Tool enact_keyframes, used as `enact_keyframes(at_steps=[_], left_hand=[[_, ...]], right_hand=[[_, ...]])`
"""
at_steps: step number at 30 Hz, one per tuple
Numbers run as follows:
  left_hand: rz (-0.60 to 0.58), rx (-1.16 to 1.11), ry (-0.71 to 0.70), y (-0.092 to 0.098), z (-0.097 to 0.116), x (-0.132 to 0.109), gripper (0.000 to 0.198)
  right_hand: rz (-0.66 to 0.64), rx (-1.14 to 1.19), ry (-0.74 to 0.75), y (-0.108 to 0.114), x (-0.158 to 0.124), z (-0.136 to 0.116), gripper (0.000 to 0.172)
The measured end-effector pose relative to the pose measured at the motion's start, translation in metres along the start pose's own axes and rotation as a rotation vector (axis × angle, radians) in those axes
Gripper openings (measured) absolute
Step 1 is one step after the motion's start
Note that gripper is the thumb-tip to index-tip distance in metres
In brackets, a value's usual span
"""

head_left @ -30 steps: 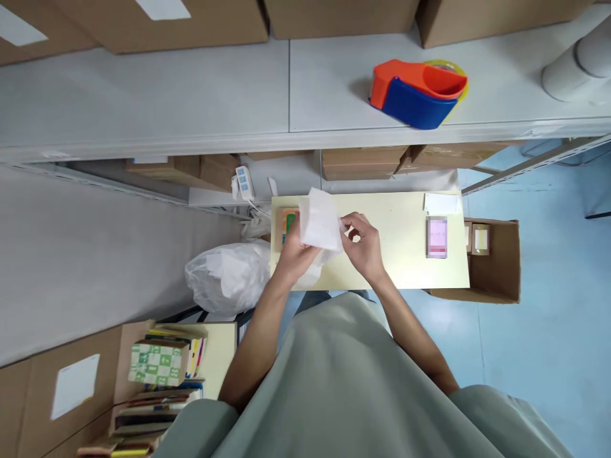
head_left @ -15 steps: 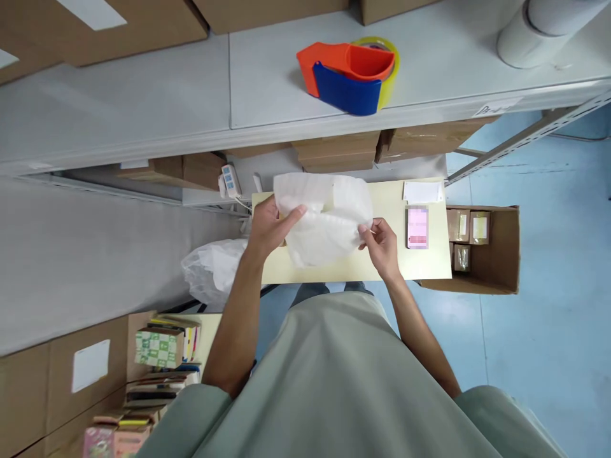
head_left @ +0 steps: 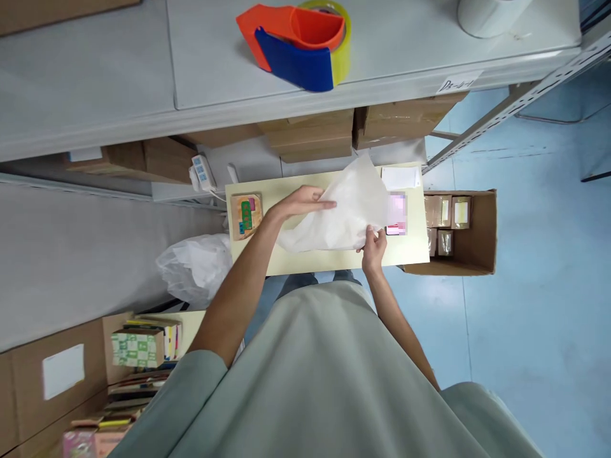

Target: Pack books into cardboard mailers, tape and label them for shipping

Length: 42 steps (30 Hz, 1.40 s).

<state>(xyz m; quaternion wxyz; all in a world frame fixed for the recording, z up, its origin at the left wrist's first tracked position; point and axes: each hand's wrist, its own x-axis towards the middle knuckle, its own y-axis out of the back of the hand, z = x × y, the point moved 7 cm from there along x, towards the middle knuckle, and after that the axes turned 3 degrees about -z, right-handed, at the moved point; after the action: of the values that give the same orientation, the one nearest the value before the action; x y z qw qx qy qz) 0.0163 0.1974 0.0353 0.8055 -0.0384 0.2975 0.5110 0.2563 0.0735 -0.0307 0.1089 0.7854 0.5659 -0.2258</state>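
White plastic bag [head_left: 346, 213]: we hold it over the table [head_left: 310, 262].
Left hand [head_left: 305, 198]: fingers together, flat on it.
Right hand [head_left: 373, 245]: fingers pinch its near edge.

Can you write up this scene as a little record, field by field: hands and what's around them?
Left hand: fingers laid on the white bag, grip unclear
Right hand: pinches the bag's lower edge
Surface: pale yellow table
Also on table: wooden puzzle, blurred pink item, paper slip
Shelf above: tape dispenser
Beside table: open cardboard box of small packets
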Motion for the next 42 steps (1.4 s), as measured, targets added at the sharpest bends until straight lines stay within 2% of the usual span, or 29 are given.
enact_keyframes(at_steps=[4,5,7,10,12,17,22,25,27,29,32,34,35,37,40,42], left_hand=[[-0.272,0.072,0.262,-0.018,-0.055,-0.016,0.036],[-0.301,0.08,0.278,-0.02,-0.064,-0.018,0.036],[-0.265,0.114,0.247,-0.021,-0.073,-0.015,0.041],[-0.063,0.198,0.139,-0.017,-0.071,0.001,0.049],[0.036,0.236,0.074,-0.02,-0.065,0.012,0.049],[0.063,0.317,-0.012,-0.034,-0.05,0.029,0.056],[0.176,0.58,-0.048,-0.02,-0.038,0.034,0.066],[0.191,0.585,-0.041,-0.012,-0.037,0.038,0.066],[0.138,0.495,-0.011,-0.009,-0.046,0.04,0.064],[0.004,0.378,0.068,-0.007,-0.066,0.036,0.059],[-0.246,0.303,0.244,-0.004,-0.109,0.016,0.043],[-0.308,0.32,0.353,0.003,-0.138,-0.004,0.036],[-0.296,0.316,0.393,0.008,-0.151,-0.012,0.035],[-0.196,0.231,0.426,0.018,-0.17,-0.027,0.033],[0.058,-0.102,0.403,0.033,-0.189,-0.041,0.033],[0.212,-0.313,0.399,0.039,-0.201,-0.047,0.037]], right_hand=[[0.11,0.009,-0.06,0.03,0.019,0.023,0.05],[0.12,0.004,-0.081,0.036,0.022,0.029,0.051],[0.129,-0.007,-0.117,0.045,0.026,0.039,0.052],[0.121,-0.007,-0.168,0.051,0.025,0.048,0.056],[0.056,0.019,-0.198,0.046,0.022,0.05,0.059],[-0.231,-0.053,-0.186,0.012,0.014,0.048,0.058],[-0.222,-0.072,-0.237,0.006,0.014,0.058,0.057],[-0.228,-0.054,-0.291,0.006,0.012,0.066,0.058],[-0.185,-0.031,-0.32,0.01,0.012,0.07,0.056],[-0.112,-0.006,-0.332,0.017,0.012,0.073,0.053],[-0.03,0.029,-0.343,0.028,0.015,0.076,0.05],[-0.017,0.04,-0.347,0.033,0.017,0.078,0.05],[-0.016,0.041,-0.347,0.034,0.018,0.079,0.05],[-0.006,0.031,-0.354,0.037,0.019,0.082,0.048],[-0.019,-0.008,-0.4,0.036,0.018,0.091,0.044],[-0.076,-0.037,-0.442,0.028,0.014,0.101,0.042]])
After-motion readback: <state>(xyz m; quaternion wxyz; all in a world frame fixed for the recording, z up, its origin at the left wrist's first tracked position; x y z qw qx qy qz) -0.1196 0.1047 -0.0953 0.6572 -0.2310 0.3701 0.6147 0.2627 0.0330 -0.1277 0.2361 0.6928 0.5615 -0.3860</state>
